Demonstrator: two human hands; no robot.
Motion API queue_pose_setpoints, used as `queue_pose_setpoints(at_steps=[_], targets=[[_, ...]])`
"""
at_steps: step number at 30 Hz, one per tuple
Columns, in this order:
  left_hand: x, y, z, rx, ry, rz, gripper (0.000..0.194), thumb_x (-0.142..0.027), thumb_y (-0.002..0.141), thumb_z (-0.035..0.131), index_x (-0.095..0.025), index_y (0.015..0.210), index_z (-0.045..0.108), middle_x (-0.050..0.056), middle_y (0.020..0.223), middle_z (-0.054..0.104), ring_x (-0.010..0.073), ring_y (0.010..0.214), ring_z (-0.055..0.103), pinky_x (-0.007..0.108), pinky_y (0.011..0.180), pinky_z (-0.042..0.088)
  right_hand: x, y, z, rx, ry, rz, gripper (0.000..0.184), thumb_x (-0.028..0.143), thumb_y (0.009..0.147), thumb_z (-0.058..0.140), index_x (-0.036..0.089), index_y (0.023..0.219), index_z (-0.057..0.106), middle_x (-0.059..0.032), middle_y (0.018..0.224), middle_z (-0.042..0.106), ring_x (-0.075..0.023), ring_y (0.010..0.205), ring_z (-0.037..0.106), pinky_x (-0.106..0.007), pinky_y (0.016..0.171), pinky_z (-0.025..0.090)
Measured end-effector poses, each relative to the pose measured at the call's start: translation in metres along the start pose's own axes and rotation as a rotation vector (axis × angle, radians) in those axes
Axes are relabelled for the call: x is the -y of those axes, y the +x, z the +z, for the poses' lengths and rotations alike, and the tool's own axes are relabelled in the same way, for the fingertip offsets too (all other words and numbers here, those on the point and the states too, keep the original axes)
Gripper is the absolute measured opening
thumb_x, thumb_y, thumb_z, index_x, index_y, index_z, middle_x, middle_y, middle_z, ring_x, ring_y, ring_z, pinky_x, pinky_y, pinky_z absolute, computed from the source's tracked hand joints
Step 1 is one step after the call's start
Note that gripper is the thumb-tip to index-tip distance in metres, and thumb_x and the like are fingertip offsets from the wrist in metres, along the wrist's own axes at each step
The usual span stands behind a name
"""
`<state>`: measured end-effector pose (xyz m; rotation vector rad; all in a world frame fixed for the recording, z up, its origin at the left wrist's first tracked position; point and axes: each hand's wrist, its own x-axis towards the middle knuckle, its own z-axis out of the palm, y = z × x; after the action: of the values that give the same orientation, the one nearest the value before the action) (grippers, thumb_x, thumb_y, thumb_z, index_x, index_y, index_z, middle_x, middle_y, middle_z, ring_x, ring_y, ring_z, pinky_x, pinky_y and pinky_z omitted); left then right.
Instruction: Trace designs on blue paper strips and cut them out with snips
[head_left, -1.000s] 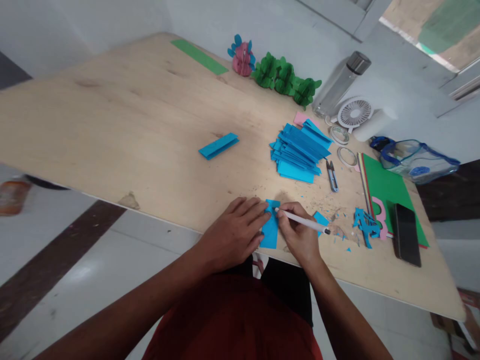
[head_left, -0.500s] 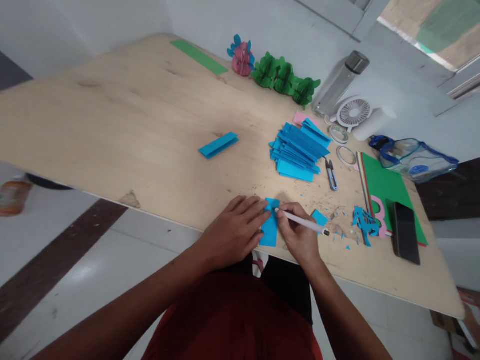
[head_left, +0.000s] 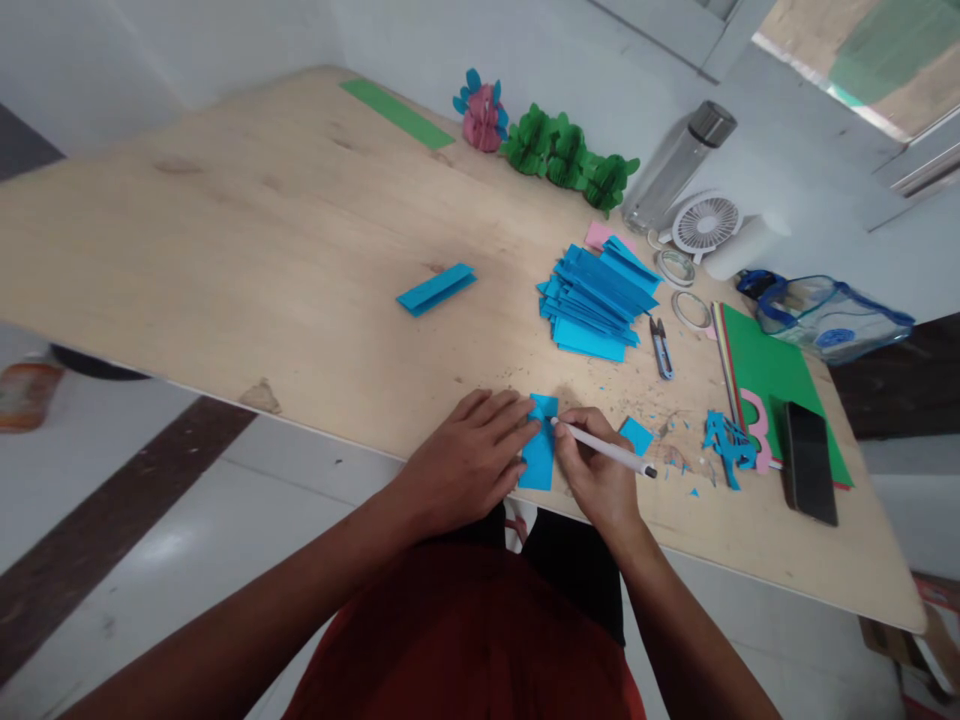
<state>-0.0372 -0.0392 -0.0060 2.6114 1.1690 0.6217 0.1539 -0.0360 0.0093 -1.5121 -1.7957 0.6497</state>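
One small rectangular strip of blue paper (head_left: 538, 468) lies at the near edge of the pale wooden bench (head_left: 247, 240), between our left hand (head_left: 469, 465) and our right hand (head_left: 602, 470). We press the left hand palm down, grasping nothing, its fingertips resting over the strip's left side. With the right hand we grasp a slim white pen with a dark end (head_left: 609, 448), its tip at the strip's right side; we cannot tell whether it touches the paper.

Just right of our right hand we see a small blue paper square (head_left: 636, 436), and further right a tangle of blue paper offcuts (head_left: 724, 440), a pink scalloped paper piece (head_left: 756, 425) and a black phone (head_left: 810, 465). The phone partly overlaps a stack of coloured sheets with green on top (head_left: 772, 365).

Farther off and to the left, one folded blue paper piece (head_left: 436, 290) lies well apart. Beyond our right hand we have a heap of folded blue paper strips (head_left: 600, 295), with blue-handled metal snips (head_left: 664, 360) just to its right.

Along the far side we find a pink and blue paper ornament (head_left: 482, 122), a row of green paper ornaments (head_left: 567, 158), a clear bottle with a grey cap (head_left: 667, 180) and a round white fan (head_left: 705, 222).
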Motion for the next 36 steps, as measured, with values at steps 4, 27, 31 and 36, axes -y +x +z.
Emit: queue_pose_setpoints(at_steps=[4, 27, 31, 36], targets=[[0.000, 0.000, 0.000, -0.011, 0.004, 0.008, 0.041, -0.025, 0.095, 0.045, -0.012, 0.133, 0.056, 0.015, 0.144, 0.054, 0.0317, 0.134, 0.046, 0.053, 0.112, 0.036, 0.000, -0.001, 0.000, -0.010, 0.001, -0.013, 0.012, 0.032, 0.091, 0.054, 0.022, 0.087, 0.061, -0.0035, 0.076, 0.068, -0.0189, 0.070, 0.063, -0.031, 0.063, 0.050], [-0.001, 0.000, -0.001, -0.019, 0.015, 0.004, 0.038, -0.025, 0.095, 0.046, -0.014, 0.129, 0.058, 0.014, 0.142, 0.056, 0.0299, 0.133, 0.047, 0.050, 0.112, 0.036, 0.000, -0.009, -0.002, -0.024, -0.068, -0.034, 0.012, 0.030, 0.092, 0.053, 0.022, 0.088, 0.062, -0.0026, 0.075, 0.067, -0.0188, 0.071, 0.062, -0.030, 0.064, 0.048], [-0.001, 0.000, -0.001, -0.020, 0.011, 0.006, 0.037, -0.025, 0.095, 0.046, -0.015, 0.128, 0.059, 0.013, 0.141, 0.056, 0.0297, 0.133, 0.047, 0.050, 0.112, 0.036, -0.002, -0.010, -0.002, -0.034, -0.097, -0.067, 0.010, 0.028, 0.091, 0.054, 0.022, 0.088, 0.062, -0.0026, 0.076, 0.068, -0.0192, 0.072, 0.063, -0.031, 0.066, 0.048], [0.000, 0.000, 0.000, -0.012, -0.005, 0.012, 0.036, -0.024, 0.094, 0.047, -0.017, 0.127, 0.059, 0.013, 0.141, 0.056, 0.0298, 0.133, 0.046, 0.051, 0.112, 0.035, 0.000, -0.013, -0.003, -0.041, -0.122, -0.090, 0.010, 0.027, 0.092, 0.054, 0.021, 0.088, 0.062, -0.0033, 0.076, 0.068, -0.0193, 0.072, 0.063, -0.032, 0.066, 0.048]])
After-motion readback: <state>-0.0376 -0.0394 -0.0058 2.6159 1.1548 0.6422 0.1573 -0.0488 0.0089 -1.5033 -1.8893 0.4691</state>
